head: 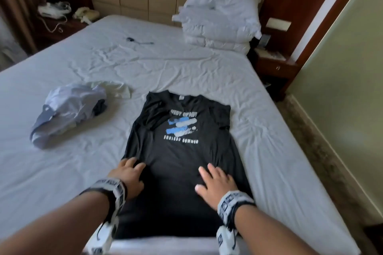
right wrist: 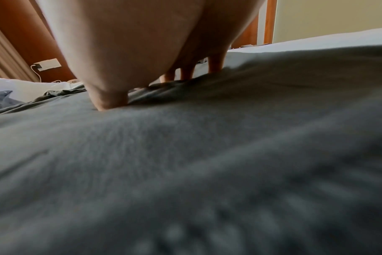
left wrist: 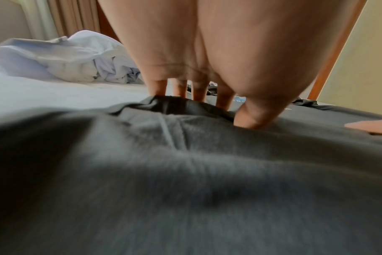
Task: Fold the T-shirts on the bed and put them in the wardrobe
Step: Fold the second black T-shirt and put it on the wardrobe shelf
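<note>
Flat on the bed [head: 269, 151] lies the black T-shirt [head: 178, 155], sleeves tucked in, hem hidden beneath my wrists. Both my left hand [head: 129, 176] and right hand [head: 215, 184] press it with straight, spread fingers, gripping nothing. Its chest lettering is too blurred to read, as is the crumpled pale clothing [head: 68, 107] to my left.

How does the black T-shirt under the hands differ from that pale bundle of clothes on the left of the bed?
The black T-shirt lies spread flat, print up; the pale bundle is crumpled in a heap. The black T-shirt is dark with a blue and white graphic; the pale bundle is light blue-grey with no print showing. The left hand and right hand press on the black T-shirt; nothing touches the pale bundle. Both rest on the white bed sheet.
</note>
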`<state>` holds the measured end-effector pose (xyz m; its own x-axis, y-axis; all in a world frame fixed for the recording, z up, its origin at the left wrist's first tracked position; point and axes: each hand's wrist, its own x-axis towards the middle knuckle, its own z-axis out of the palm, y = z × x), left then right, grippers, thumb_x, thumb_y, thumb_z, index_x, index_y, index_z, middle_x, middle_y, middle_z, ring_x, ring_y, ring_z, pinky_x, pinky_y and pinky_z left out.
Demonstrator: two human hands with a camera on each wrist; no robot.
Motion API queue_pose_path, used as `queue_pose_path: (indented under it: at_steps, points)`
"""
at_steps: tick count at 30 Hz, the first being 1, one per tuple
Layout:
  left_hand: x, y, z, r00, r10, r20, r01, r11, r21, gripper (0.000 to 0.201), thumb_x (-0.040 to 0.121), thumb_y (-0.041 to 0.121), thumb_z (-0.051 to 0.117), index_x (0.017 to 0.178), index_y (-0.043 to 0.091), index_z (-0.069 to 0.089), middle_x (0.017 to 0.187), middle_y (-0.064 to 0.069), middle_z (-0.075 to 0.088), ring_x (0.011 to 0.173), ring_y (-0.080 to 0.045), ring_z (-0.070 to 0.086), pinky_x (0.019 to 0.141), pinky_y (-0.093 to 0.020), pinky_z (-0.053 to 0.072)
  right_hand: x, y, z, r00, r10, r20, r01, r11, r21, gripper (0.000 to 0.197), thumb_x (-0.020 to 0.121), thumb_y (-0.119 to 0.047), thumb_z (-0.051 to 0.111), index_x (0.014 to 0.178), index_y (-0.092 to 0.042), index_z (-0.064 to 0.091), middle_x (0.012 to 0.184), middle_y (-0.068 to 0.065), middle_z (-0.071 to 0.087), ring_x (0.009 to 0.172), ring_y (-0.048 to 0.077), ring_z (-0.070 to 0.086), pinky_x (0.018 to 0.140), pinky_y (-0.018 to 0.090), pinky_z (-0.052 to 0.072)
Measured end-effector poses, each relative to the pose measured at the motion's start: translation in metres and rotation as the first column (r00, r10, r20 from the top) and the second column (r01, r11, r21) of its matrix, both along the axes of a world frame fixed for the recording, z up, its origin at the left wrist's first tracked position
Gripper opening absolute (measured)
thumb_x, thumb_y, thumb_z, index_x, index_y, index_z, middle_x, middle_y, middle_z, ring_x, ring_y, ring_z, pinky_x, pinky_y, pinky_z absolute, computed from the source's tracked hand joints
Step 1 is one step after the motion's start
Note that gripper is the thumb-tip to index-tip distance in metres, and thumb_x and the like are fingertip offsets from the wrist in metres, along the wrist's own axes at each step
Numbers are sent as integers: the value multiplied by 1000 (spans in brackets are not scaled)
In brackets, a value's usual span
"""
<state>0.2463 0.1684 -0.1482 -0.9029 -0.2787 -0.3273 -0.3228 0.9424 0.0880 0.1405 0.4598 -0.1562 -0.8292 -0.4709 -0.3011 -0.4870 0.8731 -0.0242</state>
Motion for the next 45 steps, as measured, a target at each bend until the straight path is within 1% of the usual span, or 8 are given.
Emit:
queue_pose_path:
  at_steps: [11, 17, 21, 30, 34, 36, 41, 45]
  points:
    - [52, 6, 11, 987, 160, 4, -160, 987, 31, 69, 85, 50, 59, 149, 35, 38, 160, -1, 21, 142, -33, 29, 112, -42, 39, 22, 47, -3, 999, 9, -41, -11, 998, -62, 65, 96, -60, 42, 156, -38, 29, 166, -1, 22, 151, 20, 22, 117, 42, 31]
    - [72, 0, 30, 965, 260, 47, -263, 963, 64, 73, 80, 57, 69, 144, 31, 43, 135, -9, 45, 113, -34, 59, 95, -39, 51, 29, 72, 6, 994, -85, -64, 77, 991, -110, 47, 90, -58, 58, 130, -34, 56, 135, -1, 50, 124, 24, 50, 97, 38, 47]
    - [82, -2, 30, 948, 299, 106, -309, 947, 94, 79, 83, 50, 70, 149, 26, 34, 127, -10, 62, 112, -32, 62, 89, -33, 50, 30, 87, 14, 981, -190, -38, 188, 981, -51, 36, 88, -60, 57, 111, -32, 58, 118, -2, 55, 107, 22, 57, 85, 36, 48]
    - [100, 2, 35, 953, 213, 217, -232, 970, 68, 79, 89, 19, 58, 158, 27, 20, 129, -14, 62, 114, -32, 63, 88, -30, 49, 44, 114, 22, 879, -474, 55, 477, 878, -53, 70, 75, -69, 67, 129, -26, 52, 134, 5, 41, 115, 32, 56, 94, 41, 50]
    - [105, -1, 39, 951, 219, 217, -266, 939, 220, 64, 93, 6, 44, 152, 27, 29, 74, -6, 65, 58, -21, 65, 48, -22, 48, 50, 125, 23, 856, -502, 121, 513, 855, -81, 77, 73, -67, 69, 133, -25, 45, 132, 5, 48, 106, 30, 63, 81, 36, 49]
    - [106, -7, 38, 951, 244, 189, -292, 910, 295, 56, 94, 4, 40, 143, 30, 38, 65, -5, 61, 49, -19, 56, 41, -20, 43, 52, 130, 25, 871, -473, 133, 483, 874, -52, 77, 72, -69, 67, 131, -27, 42, 120, -1, 57, 102, 25, 65, 82, 35, 52]
    - [105, -11, 40, 924, 371, 98, -371, 799, 474, 19, 97, 13, 47, 104, 25, 60, 57, -4, 58, 46, -19, 53, 48, -27, 48, 61, 133, 29, 910, -384, 156, 400, 912, -92, 41, 86, -55, 61, 114, -33, 41, 81, -6, 66, 69, 14, 66, 69, 33, 56]
    - [105, -14, 50, 937, 310, 159, -343, 742, 576, 13, 95, 13, 57, 98, 18, 69, 66, -3, 67, 56, -17, 62, 56, -28, 53, 63, 132, 32, 945, -258, 202, 299, 930, -212, 10, 92, -42, 56, 93, -35, 49, 75, -4, 66, 67, 15, 67, 70, 35, 56]
